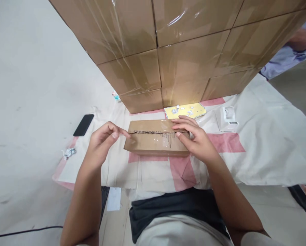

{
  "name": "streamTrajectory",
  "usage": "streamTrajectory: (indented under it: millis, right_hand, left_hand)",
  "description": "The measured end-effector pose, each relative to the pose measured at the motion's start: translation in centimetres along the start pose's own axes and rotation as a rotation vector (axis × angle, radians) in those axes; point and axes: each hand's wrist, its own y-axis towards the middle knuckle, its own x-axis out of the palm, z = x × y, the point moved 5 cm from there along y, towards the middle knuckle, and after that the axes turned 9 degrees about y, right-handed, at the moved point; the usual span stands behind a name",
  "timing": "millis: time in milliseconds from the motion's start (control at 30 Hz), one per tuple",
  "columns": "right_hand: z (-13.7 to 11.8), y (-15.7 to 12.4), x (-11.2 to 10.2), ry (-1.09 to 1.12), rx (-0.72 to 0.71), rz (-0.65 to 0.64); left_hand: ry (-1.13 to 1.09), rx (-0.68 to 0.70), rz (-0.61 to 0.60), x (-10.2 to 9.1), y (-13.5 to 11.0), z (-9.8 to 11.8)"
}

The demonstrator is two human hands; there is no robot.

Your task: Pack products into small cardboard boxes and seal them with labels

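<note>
A small brown cardboard box (148, 145) lies on the cloth-covered table in front of me. A ragged, torn-looking seam runs along its top, and bits of clear tape cling near the middle. At the box's left end is my left hand (104, 140), its index finger stretched to the edge by the seam, the thumb apart and the other fingers curled. My right hand (196, 138) rests over the right end of the top with fingers and thumb spread, covering part of the seam. Neither hand is closed around anything.
Taped cartons (186, 65) stand stacked behind the box. Yellow label backing (186, 111) lies at their foot. A white tape dispenser (227, 119) stands right; a black phone (83, 125) and crumpled wrapper (69, 152) lie left. Another person's arm (303, 39) shows far right.
</note>
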Motion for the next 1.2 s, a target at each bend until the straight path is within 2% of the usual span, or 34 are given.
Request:
streamTrajectory:
  millis: [300, 400, 567, 767, 900, 1000, 1200]
  right_hand:
    - [0.2, -0.3, 0.1, 0.032, 0.063, -0.03]
    - [0.2, -0.4, 0.2, 0.041, 0.063, -0.025]
    - [0.4, -0.4, 0.2, 0.04, 0.06, -0.018]
    - [0.6, -0.4, 0.2, 0.043, 0.046, -0.006]
    - [0.6, -0.4, 0.2, 0.045, 0.039, 0.004]
    - [0.6, -0.4, 0.2, 0.038, 0.036, 0.005]
    - [0.5, -0.5, 0.3, 0.047, 0.035, 0.011]
  left_hand:
    - [-0.077, -0.097, -0.055, 0.5, 0.0, -1.4]
    - [-0.038, -0.129, -0.089, 0.6, -0.3, -1.8]
    - [-0.021, -0.107, -0.123, 0.5, -0.1, -1.6]
    - [0.111, -0.101, -0.135, 0.5, 0.6, -1.7]
    - [0.185, -0.084, -0.087, 0.4, 0.5, -2.0]
    - [0.267, -0.059, -0.039, 0.5, 0.5, -1.7]
    - [0.432, -0.089, -0.058, 1.1, 0.1, -0.9]
